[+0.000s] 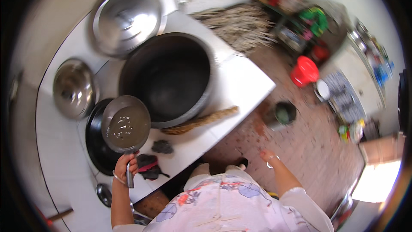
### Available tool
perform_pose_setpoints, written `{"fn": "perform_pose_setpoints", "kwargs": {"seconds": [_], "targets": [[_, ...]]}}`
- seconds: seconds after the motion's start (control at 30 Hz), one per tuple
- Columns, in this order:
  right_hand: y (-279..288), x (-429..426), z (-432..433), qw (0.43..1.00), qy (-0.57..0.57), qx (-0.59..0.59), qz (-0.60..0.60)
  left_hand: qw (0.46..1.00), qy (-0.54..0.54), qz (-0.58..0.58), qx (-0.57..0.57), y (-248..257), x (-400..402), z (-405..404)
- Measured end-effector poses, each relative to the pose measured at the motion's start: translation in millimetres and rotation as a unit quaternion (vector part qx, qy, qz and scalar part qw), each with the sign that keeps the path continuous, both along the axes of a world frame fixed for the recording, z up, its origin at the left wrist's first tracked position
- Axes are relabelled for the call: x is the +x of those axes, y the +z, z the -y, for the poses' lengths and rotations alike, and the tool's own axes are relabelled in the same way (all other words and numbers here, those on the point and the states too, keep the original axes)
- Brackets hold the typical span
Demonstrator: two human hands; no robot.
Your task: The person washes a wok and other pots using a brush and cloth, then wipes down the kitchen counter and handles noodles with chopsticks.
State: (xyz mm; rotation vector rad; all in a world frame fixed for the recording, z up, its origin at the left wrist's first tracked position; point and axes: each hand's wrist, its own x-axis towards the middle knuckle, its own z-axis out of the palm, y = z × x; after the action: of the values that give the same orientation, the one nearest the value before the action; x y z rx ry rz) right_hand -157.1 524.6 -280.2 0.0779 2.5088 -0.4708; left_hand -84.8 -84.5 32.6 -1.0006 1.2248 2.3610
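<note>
My left hand [126, 167] grips the handle of a metal ladle [128, 125], whose wide bowl holds murky liquid. The ladle is over the edge of a black wok [96, 141] set in a white tiled counter [248, 80]. Just beyond it is a large, deep dark cauldron [173, 77]. A straw whisk broom [202, 120] lies along the cauldron's near side. A dark scouring pad [162, 147] and a black and red cloth [149, 167] lie near my left hand. My right hand [267, 155] hangs at my right side above the brick floor, holding nothing visible.
Two metal lids [127, 21] [75, 88] lie beyond the cauldron and wok. On the floor stand a metal bucket [280, 116] and a red bucket [304, 71]. Dry stalks [238, 25] are piled behind the counter. A cabinet [354, 71] stands at right.
</note>
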Motion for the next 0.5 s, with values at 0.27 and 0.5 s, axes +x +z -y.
{"fn": "perform_pose_setpoints", "kwargs": {"seconds": [0.27,0.5], "targets": [[33,78,-143,0.984,-0.165,-0.034,0.06,0.974,-0.22,0.006,0.05,9,-103,-229],[43,161,-237,0.948,-0.306,0.003,0.091,0.907,-0.401,0.001,0.131,-56,-203,-442]]}}
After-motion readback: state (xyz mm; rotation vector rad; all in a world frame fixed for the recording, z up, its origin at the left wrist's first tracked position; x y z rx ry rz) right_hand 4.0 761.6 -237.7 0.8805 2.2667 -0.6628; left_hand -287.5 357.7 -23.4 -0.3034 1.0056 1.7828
